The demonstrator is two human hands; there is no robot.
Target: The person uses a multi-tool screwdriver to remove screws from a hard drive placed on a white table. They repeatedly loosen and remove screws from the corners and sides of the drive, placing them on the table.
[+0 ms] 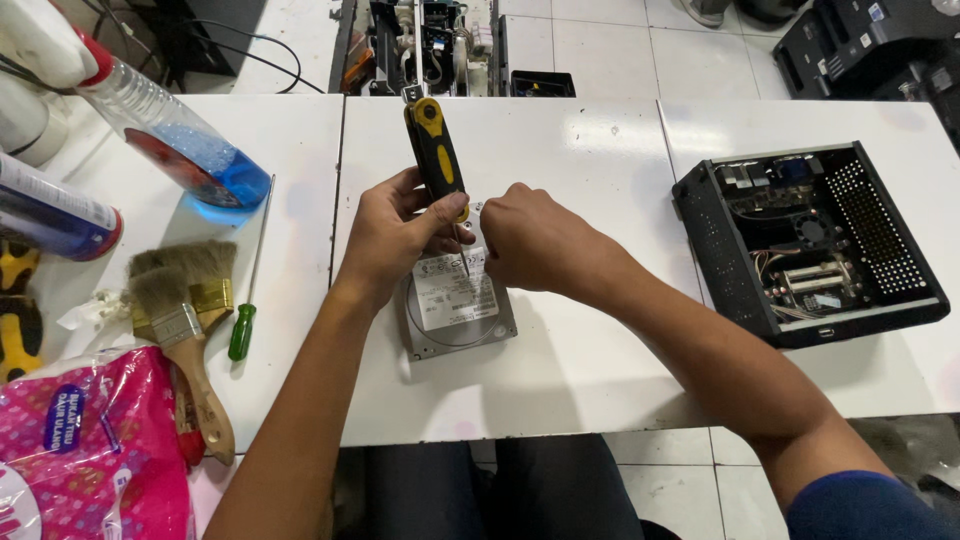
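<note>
Flanking hard drive [455,310]: brushes [185,310], computer case [810,240]

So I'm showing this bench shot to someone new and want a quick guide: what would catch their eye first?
First, the two hands at the centre of the white table: the left hand grips a yellow-and-black screwdriver tip-down on a silver hard drive, while the right hand rests on the drive's top edge. To the right sits an open black computer case; at far left, a spray bottle of blue liquid above two paintbrushes.
</note>
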